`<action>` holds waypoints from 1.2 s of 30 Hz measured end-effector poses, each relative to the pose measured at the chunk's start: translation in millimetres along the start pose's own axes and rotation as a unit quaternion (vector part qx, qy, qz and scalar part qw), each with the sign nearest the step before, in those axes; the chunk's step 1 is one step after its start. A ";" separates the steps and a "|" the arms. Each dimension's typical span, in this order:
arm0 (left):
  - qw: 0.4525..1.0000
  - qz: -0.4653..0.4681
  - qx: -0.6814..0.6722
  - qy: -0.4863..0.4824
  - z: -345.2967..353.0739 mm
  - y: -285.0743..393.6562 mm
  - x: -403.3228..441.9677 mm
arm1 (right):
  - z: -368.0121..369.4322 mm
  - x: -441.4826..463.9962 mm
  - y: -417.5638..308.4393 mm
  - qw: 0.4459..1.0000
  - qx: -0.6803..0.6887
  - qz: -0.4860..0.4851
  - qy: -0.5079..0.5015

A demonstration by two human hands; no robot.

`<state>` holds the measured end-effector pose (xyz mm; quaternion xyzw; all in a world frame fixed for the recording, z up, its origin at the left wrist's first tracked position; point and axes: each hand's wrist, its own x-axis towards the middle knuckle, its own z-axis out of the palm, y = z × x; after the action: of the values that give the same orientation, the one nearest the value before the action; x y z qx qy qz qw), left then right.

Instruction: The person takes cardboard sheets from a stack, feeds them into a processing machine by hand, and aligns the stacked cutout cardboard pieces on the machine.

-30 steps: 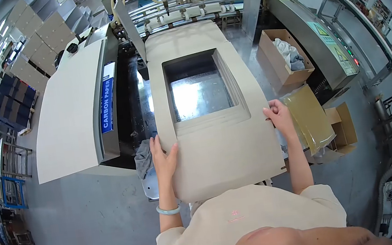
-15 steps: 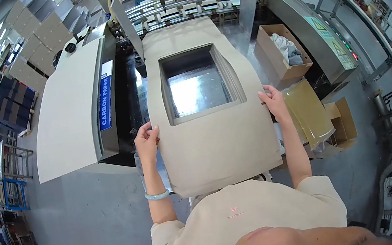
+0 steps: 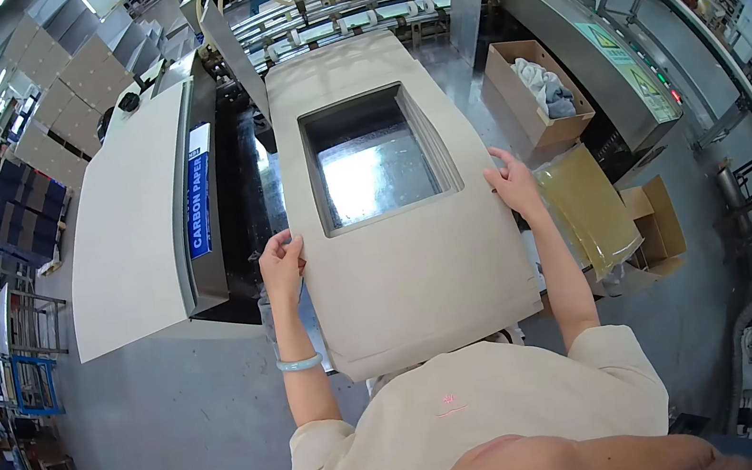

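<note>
A stack of beige board sheets (image 3: 420,277) with a rectangular cut-out lies before me, its far end close to the machine rollers (image 3: 347,26). Through the opening a shiny dark surface (image 3: 371,168) shows. My left hand (image 3: 282,263) has its fingers closed at the left edge of the stack, level with the lower edge of the cut-out. At the right edge, a little farther from my body, my right hand (image 3: 513,185) touches the sheets with its fingers partly spread.
On the left stand a large pale board (image 3: 132,240) and a blue carbon paper box (image 3: 198,202). To the right are a carton of rags (image 3: 516,100), a yellowish plastic-wrapped pack (image 3: 588,205), an open carton (image 3: 657,219) and a metal machine guard (image 3: 595,50).
My left hand has moved outward and away from my body, its spread fingers now closed at the edge. My right hand has slid farther forward along its edge. The stacked sheets look more evenly aligned.
</note>
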<state>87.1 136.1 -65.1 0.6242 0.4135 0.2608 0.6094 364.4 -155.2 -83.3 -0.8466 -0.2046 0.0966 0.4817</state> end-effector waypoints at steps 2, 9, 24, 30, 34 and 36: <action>1.000 0.000 -0.005 -0.001 0.2 2.9 3.3 | 1.0 5.6 -1.1 1.000 0.001 -0.007 0.000; 1.000 0.009 -0.025 0.010 4.4 3.5 20.7 | 2.1 26.2 -10.9 1.000 0.019 -0.012 0.001; 0.999 0.001 -0.006 0.035 17.3 12.5 47.5 | 8.6 51.5 -20.3 1.000 0.011 -0.008 0.005; 0.999 -0.017 0.013 0.045 20.4 14.1 52.6 | 12.7 62.5 -13.9 0.999 -0.039 -0.007 -0.015; 0.998 -0.035 0.014 0.045 17.8 18.8 44.7 | 11.1 62.7 -8.5 1.000 -0.017 0.002 -0.019; 0.998 -0.048 0.010 0.044 15.2 21.4 38.4 | 11.1 62.5 -6.2 1.000 0.020 0.013 -0.017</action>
<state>124.0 161.7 -52.9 0.5971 0.4724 0.2546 0.5963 414.9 -116.4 -81.6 -0.8378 -0.2001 0.1209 0.4934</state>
